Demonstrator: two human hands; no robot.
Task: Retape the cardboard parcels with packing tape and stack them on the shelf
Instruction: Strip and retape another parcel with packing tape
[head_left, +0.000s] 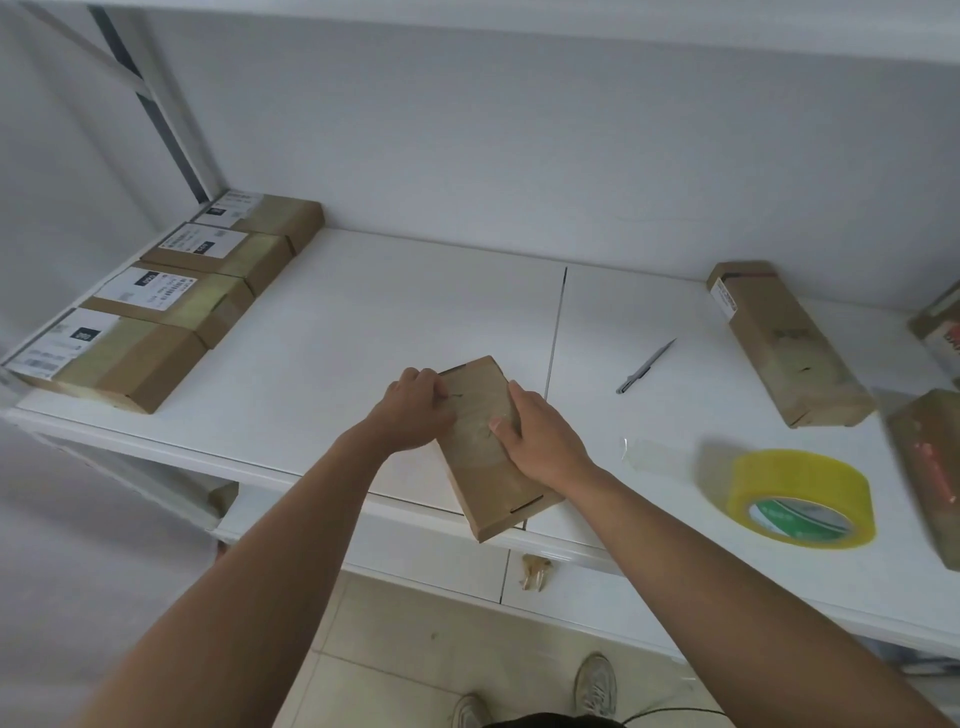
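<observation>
I have both arms stretched forward, left hand (415, 410) and right hand (540, 436) each clamped on a side of the parcel (485, 457). It lies on the shelf (363, 312) front edge, long axis running away from me, angled slightly left.

A plain white wall (519, 130) closes the back of the bay, evenly lit with no hard shadows. A white upper board (571, 21) runs across the top of the view. At far left, a white metal upright (156, 104) with a dark stripe slants down to the corner. Below, the floor (415, 649) is pale tile with visible joints; its left part looks smoother, possibly a different surface.
</observation>
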